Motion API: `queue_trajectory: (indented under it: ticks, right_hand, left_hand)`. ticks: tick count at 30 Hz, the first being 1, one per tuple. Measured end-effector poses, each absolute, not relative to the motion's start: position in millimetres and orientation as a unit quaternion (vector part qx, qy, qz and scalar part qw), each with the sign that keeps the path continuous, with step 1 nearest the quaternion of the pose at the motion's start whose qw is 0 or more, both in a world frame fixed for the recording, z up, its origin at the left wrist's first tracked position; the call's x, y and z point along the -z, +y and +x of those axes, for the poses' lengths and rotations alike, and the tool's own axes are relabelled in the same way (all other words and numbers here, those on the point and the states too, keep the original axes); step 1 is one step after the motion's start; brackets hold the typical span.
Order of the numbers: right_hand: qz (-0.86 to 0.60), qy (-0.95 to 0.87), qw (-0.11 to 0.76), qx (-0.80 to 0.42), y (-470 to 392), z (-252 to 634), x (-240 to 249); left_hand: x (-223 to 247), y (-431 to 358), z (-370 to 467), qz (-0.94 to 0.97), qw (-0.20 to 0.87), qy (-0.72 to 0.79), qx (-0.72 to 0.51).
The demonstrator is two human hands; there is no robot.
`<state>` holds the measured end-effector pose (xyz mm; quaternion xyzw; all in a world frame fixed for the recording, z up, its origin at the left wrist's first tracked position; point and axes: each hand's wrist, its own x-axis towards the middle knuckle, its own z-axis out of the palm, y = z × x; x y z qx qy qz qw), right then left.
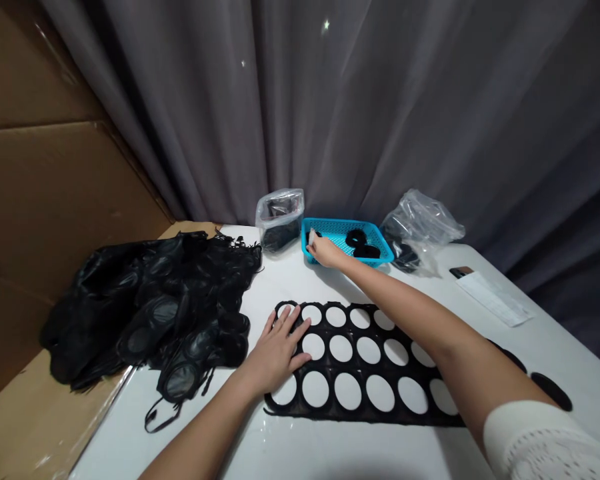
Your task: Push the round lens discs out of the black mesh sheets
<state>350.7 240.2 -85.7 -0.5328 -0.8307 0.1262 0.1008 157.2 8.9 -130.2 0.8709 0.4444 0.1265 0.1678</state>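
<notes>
A black sheet [330, 367] with rows of large round openings lies flat on the white table, whose surface shows through the circles. My left hand [276, 353] rests on its left end, palm down with the fingers spread. Farther back, my right hand [326, 251] reaches to the left part of a blue plastic basket [386, 252]. Its fingers are pinched together at a small pale piece [312, 237], which I cannot make out. Black round pads [366, 251] lie in the basket's right part. My right forearm covers part of the sheet.
At left sits a heap of black mesh-like pieces [155, 300] beside cardboard [65, 200]. Clear bags with black contents, one on the left [280, 220] and one on the right [420, 230], flank the basket. A phone [460, 272], paper [494, 298] and black disc [551, 391] lie right.
</notes>
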Motion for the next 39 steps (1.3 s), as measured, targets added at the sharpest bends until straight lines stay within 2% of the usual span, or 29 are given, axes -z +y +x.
queue_trajectory:
  ticks: [4, 7, 16, 18, 20, 23, 25, 30, 39]
  right_hand:
    - [-0.511, -0.849, 0.066, -0.119, 242, 354, 80]
    - [-0.499, -0.855, 0.08, -0.116, 242, 354, 74]
    - [-0.498, -0.819, 0.242, -0.151, 210, 373, 36]
    - [-0.49, -0.799, 0.279, -0.207, 188, 379, 40]
    - [-0.458, -0.76, 0.319, -0.334, 159, 380, 53]
    - [-0.402, -0.719, 0.294, -0.485, 116, 369, 79]
    - [-0.385, -0.71, 0.266, -0.527, 95, 358, 94]
    - [-0.39, -0.751, 0.261, -0.465, 74, 337, 111]
    - [-0.381, -0.767, 0.275, -0.437, 73, 333, 122]
  left_hand:
    - [130, 9, 157, 0.871, 0.171, 0.447, -0.115]
    - [131, 9, 157, 0.872, 0.167, 0.446, -0.118]
    - [134, 4, 151, 0.861, 0.106, 0.485, -0.107]
    - [133, -4, 150, 0.847, 0.077, 0.513, -0.118]
    - [132, -15, 151, 0.832, 0.051, 0.537, -0.126]
    - [133, -29, 156, 0.835, 0.02, 0.537, -0.118]
    - [135, -34, 160, 0.846, -0.009, 0.52, -0.118]
    - [143, -36, 163, 0.844, -0.072, 0.512, -0.143]
    - [143, -38, 165, 0.838, -0.075, 0.516, -0.161]
